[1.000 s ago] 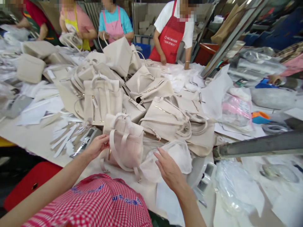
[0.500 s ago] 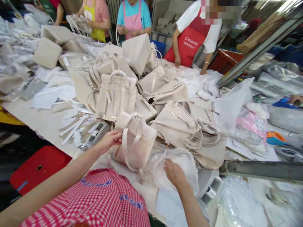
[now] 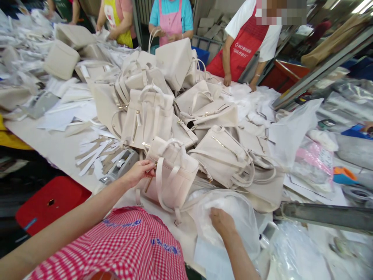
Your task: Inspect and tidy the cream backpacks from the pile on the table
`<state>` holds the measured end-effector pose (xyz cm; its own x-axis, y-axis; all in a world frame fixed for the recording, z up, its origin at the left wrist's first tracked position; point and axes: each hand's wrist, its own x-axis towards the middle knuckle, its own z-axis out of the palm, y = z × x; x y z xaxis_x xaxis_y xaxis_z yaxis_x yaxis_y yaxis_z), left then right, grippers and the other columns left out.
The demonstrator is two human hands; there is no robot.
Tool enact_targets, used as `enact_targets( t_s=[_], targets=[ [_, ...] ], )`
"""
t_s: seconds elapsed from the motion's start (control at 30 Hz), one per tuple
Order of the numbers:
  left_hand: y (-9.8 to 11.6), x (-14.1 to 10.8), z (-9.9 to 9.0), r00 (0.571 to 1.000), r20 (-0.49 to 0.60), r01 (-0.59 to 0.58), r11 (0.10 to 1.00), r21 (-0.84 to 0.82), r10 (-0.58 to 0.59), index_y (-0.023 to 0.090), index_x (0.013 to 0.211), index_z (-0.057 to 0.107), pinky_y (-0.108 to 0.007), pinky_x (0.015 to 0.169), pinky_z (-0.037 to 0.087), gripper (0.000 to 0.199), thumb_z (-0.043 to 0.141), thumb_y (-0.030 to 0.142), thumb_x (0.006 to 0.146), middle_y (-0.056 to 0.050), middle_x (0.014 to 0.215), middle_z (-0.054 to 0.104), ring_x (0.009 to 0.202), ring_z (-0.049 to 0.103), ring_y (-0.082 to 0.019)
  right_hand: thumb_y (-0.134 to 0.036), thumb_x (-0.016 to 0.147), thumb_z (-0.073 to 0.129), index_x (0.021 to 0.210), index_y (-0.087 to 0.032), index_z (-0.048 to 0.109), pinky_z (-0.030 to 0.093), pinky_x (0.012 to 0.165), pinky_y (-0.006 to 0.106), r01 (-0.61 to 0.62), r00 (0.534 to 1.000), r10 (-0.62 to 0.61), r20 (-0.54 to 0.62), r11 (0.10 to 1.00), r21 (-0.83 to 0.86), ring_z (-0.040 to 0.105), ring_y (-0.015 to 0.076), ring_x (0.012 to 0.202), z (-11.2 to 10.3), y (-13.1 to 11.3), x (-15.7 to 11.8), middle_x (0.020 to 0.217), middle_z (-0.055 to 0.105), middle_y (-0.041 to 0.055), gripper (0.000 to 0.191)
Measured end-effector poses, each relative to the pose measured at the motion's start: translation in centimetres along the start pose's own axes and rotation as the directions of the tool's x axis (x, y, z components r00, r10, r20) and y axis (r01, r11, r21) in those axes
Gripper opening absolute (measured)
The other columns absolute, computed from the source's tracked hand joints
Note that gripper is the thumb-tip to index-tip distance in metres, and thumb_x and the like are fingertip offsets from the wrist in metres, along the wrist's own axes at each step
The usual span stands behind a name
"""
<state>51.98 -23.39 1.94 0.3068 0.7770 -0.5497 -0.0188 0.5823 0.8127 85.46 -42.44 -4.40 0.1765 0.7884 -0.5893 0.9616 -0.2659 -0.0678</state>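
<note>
A small beige backpack (image 3: 176, 182) with a top handle and loose straps stands in front of me, leaning slightly. My left hand (image 3: 141, 172) pinches it at its upper left side, by the zip. To its right, my right hand (image 3: 223, 222) has its fingers closed on a translucent white plastic bag (image 3: 244, 217), which bulges out around them. White sheets of paper (image 3: 208, 254) lie under that bag. Behind the small backpack, a pile of beige bags (image 3: 218, 151) covers the middle of the table.
Paper strips (image 3: 94, 155) and a grey tape dispenser (image 3: 125, 165) lie to the left, above a red stool (image 3: 52, 204). A metal bar (image 3: 323, 214) juts in from the right. Several co-workers stand across the table, one in a red apron (image 3: 240, 48).
My right hand has shifted slightly right and down, and the plastic bag has spread wider around it. My left hand keeps its hold on the backpack. The whole view has shifted a little.
</note>
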Motion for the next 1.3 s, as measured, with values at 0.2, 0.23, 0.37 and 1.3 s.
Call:
enact_targets(
  t_s=[0.2, 0.23, 0.37, 1.3],
  targets=[
    [0.1, 0.0, 0.2, 1.000, -0.008, -0.008, 1.000, -0.004, 0.008, 0.015, 0.067, 0.057, -0.026, 0.063, 0.047, 0.043, 0.085, 0.047, 0.059, 0.003, 0.058, 0.059, 0.056, 0.055, -0.011, -0.014, 0.096, 0.037, 0.096, -0.014, 0.071, 0.046, 0.069, 0.031, -0.097, 0.995, 0.101, -0.024, 0.989, 0.111, 0.072, 0.0268, 0.088, 0.9, 1.6, -0.3, 0.087, 0.074, 0.0158, 0.034],
    [0.2, 0.0, 0.2, 1.000, -0.009, -0.010, 1.000, -0.004, 0.010, 0.015, 0.067, 0.057, -0.026, 0.063, 0.047, 0.043, 0.085, 0.047, 0.059, 0.003, 0.058, 0.059, 0.055, 0.054, -0.010, -0.012, 0.096, 0.034, 0.103, -0.012, 0.069, 0.046, 0.071, 0.032, -0.124, 0.990, 0.132, -0.052, 0.984, 0.125, 0.071, 0.0270, 0.089, 0.7, 1.7, 0.0, 0.089, 0.074, 0.0173, 0.036],
    [0.1, 0.1, 0.2, 1.000, -0.006, -0.007, 1.000, 0.001, 0.007, 0.015, 0.067, 0.057, -0.027, 0.064, 0.048, 0.044, 0.085, 0.048, 0.060, 0.002, 0.058, 0.059, 0.056, 0.056, -0.011, -0.020, 0.096, 0.039, 0.106, -0.008, 0.068, 0.046, 0.074, 0.035, -0.229, 0.958, 0.258, -0.127, 0.952, 0.203, 0.069, 0.0302, 0.094, 0.5, 2.1, 1.8, 0.097, 0.072, 0.0226, 0.033],
    [0.8, -1.5, -1.3, 0.975, 0.210, 0.072, 0.997, 0.011, -0.073, 0.015, 0.073, 0.061, -0.031, 0.072, 0.049, 0.040, 0.085, 0.045, 0.060, -0.004, 0.071, 0.071, 0.070, 0.066, -0.017, -0.037, 0.054, 0.093, 0.109, -0.026, 0.064, 0.039, 0.047, 0.016, 0.107, 0.970, 0.242, -0.036, -0.289, 0.951, 0.050, 0.0063, 0.053, -4.6, -7.2, -11.2, 0.076, 0.066, -0.0037, 0.063]
  ],
)
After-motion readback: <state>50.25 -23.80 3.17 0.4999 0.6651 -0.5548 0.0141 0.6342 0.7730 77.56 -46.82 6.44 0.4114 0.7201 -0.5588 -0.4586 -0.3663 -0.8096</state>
